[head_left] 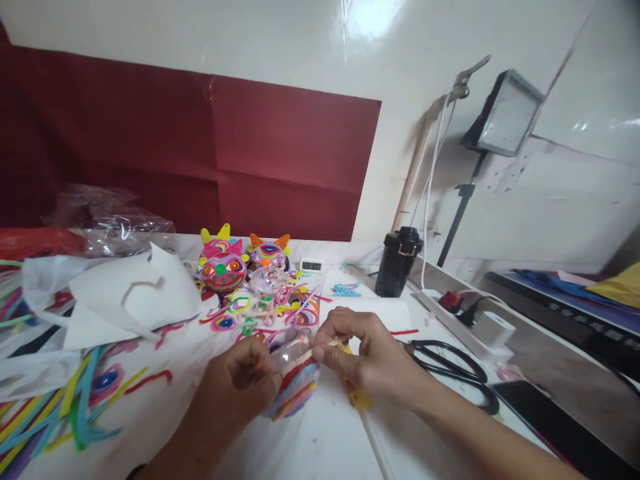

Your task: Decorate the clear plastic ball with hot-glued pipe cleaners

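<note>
A clear plastic ball (295, 390), its lower part covered in coloured stripes of fuzzy pipe cleaner, is between my two hands. My left hand (237, 380) is closed round its left side, fingers curled. With thumb and forefinger pinched at the ball's upper right edge, my right hand (357, 350) grips a pale pipe cleaner laid along the top of the stripes. A long pale strip (376, 443) runs down the table below that hand. Partly hidden behind the right fingers is a yellow fuzzy piece (359, 399).
Decorated cat-like heads (223, 272) and coloured scraps stand behind my hands. Loose pipe cleaners (45, 417) and cut white paper (135, 293) lie left. To the right are black-handled scissors (450, 363), a phone (560, 427), a power strip (453, 317) and a black bottle (397, 267).
</note>
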`<state>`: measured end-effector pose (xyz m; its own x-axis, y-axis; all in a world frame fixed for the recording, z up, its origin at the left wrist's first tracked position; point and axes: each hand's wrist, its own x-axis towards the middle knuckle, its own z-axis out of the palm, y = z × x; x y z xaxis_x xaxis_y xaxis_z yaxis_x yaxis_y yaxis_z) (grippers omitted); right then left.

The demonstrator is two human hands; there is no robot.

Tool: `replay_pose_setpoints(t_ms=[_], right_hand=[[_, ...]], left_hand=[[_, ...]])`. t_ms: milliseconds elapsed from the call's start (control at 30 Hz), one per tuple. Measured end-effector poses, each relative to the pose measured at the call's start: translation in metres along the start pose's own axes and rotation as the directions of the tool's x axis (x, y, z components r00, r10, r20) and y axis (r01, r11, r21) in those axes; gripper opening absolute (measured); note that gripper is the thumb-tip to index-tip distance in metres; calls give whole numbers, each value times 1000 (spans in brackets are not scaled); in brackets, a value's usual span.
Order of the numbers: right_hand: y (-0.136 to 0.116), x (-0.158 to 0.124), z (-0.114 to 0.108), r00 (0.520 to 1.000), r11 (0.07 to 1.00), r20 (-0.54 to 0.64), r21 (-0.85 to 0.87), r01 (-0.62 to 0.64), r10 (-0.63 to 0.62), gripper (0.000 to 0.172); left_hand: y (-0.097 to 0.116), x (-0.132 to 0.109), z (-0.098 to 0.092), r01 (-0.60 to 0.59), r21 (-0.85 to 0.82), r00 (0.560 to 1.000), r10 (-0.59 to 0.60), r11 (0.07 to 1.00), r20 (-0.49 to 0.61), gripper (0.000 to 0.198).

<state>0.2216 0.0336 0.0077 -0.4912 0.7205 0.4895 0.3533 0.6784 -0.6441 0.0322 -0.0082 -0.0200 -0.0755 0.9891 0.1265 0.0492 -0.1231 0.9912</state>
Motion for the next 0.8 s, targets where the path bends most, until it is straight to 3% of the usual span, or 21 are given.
replay_pose_setpoints(t_ms=[167,300,433,633,800], right_hand=[[7,-1,3,979,978,34,55,-200,199,9],[8,1,5,950,936,66,162,-312,305,12],[3,3,5,906,842,135,335,-422,401,13],[0,5,2,864,755,181,424,-500,471,29],[0,6,1,845,694,211,492,-526,491,31]], left_hand=[[-3,0,-2,-15,22,1000,15,1000,-16,26],[-7,2,-5,-28,56,999,26,998,42,27],[-6,-1,-2,-41,63,998,44,997,-37,22],[-7,-4,-4,-42,85,998,46,995,-38,21],[-11,-2,-7,-76,74,997,77,994,-10,19]])
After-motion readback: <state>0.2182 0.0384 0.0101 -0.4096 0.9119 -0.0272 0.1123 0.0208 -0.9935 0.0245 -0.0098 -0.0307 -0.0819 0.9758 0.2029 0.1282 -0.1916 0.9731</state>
